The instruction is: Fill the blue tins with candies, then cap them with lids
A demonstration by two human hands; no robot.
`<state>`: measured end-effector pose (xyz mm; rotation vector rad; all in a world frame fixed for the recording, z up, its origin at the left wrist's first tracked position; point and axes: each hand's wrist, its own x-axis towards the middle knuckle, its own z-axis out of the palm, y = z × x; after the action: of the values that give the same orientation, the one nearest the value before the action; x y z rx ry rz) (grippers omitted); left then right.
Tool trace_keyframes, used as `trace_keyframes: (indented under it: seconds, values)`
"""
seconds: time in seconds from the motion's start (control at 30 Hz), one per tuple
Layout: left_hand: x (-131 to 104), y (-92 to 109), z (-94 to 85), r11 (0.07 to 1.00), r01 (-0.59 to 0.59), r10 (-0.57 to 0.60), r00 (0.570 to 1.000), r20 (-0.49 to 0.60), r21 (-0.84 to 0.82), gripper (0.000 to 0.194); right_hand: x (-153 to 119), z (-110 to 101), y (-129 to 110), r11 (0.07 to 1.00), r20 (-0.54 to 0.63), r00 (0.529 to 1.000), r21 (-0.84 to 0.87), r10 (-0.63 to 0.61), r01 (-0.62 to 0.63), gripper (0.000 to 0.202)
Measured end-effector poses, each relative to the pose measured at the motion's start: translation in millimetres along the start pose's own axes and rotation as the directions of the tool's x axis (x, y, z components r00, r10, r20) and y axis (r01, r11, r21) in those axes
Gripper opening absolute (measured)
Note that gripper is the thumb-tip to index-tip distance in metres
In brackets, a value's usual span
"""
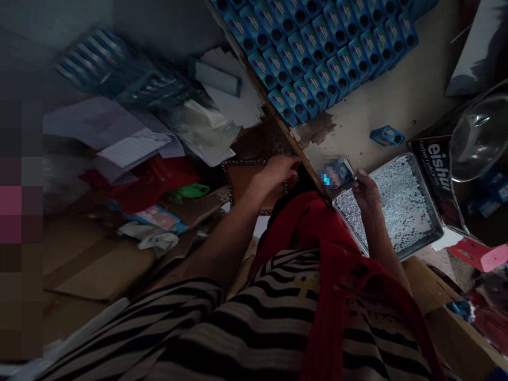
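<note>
A packing workshop, shown by rows of blue boxes (313, 58).

**Stock by Position**

Counter (357, 119), far part: boxes (317, 58), in rows.
Single box (387, 136): between rows and tray (438, 228).
Tray: near end; pellets (400, 201) in it.
Bag (438, 172): right of tray.
Bowl (480, 137): right of bag.
Papers (133, 151): left of counter; carton (107, 267) nearer.
</note>
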<state>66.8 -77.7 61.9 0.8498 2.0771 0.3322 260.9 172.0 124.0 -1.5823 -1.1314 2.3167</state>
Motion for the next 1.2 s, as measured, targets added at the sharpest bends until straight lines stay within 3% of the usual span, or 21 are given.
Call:
trace_keyframes:
  seconds: [0.13, 0.23, 0.37, 0.57, 0.73, 0.87, 0.97, 1.1, 1.2]
  values:
    - [-1.3, 3.1, 0.2, 1.0, 0.029, -0.029, 1.0, -0.007, 0.011, 0.05, -3.8, -0.3, 1.5, 0.985, -0.023, 0.993, -0.132, -0.118, 0.114, 0.03]
    - [-1.8, 6.2, 0.2, 1.0, 0.016, -0.016, 1.0, -0.012, 0.013, 0.051, -7.0, 0.9, 3.4, 0.916, -0.027, 0.968, -0.331, -0.251, 0.228, 0.027]
    - [-0.8, 8.8, -1.1, 1.0, -0.001, 0.001, 1.0, -0.003, 0.013, 0.05, -11.5, 1.8, 6.3, 0.829, -0.033, 0.948, -0.496, -0.317, 0.26, 0.027]
    - [0.0, 9.8, -1.6, 0.999, 0.017, -0.017, 1.0, 0.003, 0.028, 0.051, -12.1, -7.3, 5.7, 0.936, -0.168, 0.945, -0.269, -0.28, 0.229, 0.033]
    - [0.5, 8.9, -0.3, 1.0, 0.008, -0.007, 1.0, -0.01, 0.02, 0.05, -5.9, -28.9, -1.4, 0.978, -0.218, 0.954, -0.087, -0.204, 0.189, 0.032]
    - [3.0, 8.1, -0.7, 1.0, 0.015, -0.015, 1.0, -0.002, 0.024, 0.048, -2.4, -48.1, -2.6, 0.988, -0.23, 0.961, -0.049, -0.153, 0.145, 0.032]
    - [4.2, 7.6, -1.1, 0.999, 0.029, -0.029, 1.0, 0.007, 0.027, 0.045, -4.2, -54.0, 0.9, 0.982, -0.244, 0.955, -0.13, -0.168, 0.139, 0.029]
    - [5.2, 7.3, 1.2, 0.999, 0.02, -0.02, 1.0, 0.003, 0.031, 0.045, -15.5, -42.2, 5.3, 0.905, -0.119, 0.949, -0.355, -0.291, 0.233, 0.029]
    - [7.0, 8.5, 4.5, 0.999, 0.022, -0.022, 1.0, -0.01, 0.039, 0.047, -25.2, -25.7, 4.9, 0.709, 0.025, 0.898, -0.605, -0.439, 0.363, 0.032]
